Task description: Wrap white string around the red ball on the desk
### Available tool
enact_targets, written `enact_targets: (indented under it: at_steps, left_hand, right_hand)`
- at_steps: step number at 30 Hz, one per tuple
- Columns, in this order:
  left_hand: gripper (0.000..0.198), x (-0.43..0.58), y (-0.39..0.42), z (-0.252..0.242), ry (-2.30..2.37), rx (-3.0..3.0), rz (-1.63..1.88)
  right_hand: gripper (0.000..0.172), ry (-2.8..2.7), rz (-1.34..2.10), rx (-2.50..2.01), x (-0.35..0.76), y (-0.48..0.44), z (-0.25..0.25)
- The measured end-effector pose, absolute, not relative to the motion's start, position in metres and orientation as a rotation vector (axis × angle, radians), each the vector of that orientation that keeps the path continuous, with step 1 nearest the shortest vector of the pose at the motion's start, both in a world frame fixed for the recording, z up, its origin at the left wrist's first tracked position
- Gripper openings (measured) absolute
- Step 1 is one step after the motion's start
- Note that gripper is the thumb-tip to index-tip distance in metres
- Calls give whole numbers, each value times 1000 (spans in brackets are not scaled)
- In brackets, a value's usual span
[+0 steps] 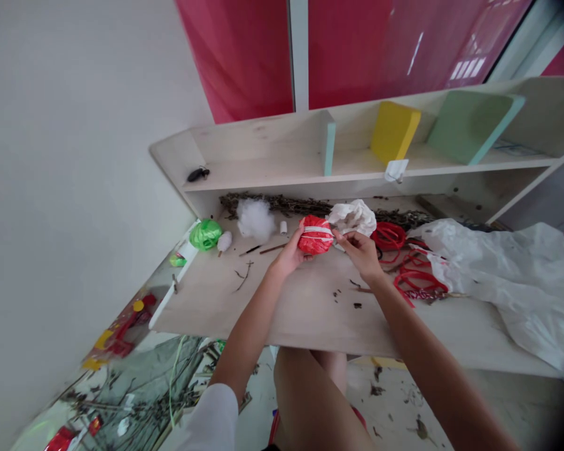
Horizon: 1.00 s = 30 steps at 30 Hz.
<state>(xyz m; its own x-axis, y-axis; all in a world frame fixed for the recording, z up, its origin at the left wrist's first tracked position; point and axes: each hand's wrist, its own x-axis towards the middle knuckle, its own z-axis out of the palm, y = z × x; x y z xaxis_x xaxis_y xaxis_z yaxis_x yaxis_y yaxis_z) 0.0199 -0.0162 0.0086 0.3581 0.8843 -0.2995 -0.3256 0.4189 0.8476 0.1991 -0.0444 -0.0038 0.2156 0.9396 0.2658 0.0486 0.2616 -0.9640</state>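
Observation:
My left hand (289, 254) grips a round red bundle (315, 234) of wrapped plastic, bound around its middle by white string. My right hand (360, 254) pinches the bundle's right side where the white strands end. Just behind it lies a crumpled white plastic bag (352, 217), close to my right fingers. Tangled red cord (416, 280) lies to the right of my right hand. Left of the bundle are a green raffia ball (205, 235) and a wad of white cotton (255, 219). A bundle of dry twigs (282, 205) runs along the back of the pale wooden board (310, 307).
A large white plastic sheet (507, 282) spreads over the board's right end. A low wooden shelf (263, 169) behind holds a yellow foam block (395, 133), a green board (470, 127) and a small black insect-like object (198, 173). Dry twigs and red scraps lie on the floor below left.

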Motion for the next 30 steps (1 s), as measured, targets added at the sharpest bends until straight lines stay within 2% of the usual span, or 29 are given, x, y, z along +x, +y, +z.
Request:
enact_targets:
  at_steps: [7, 15, 30]
  left_hand:
    - [62, 19, -17, 16, 754, 659, 917]
    - [78, 18, -19, 13, 601, 612, 847]
    - [70, 27, -26, 17, 665, 606, 909]
  right_hand:
    - [52, -1177, 889, -1113, 198, -43, -7]
    - [58, -1212, 1140, -1074, 182, -54, -1]
    - [60, -1108, 1265, -957, 179, -51, -13]
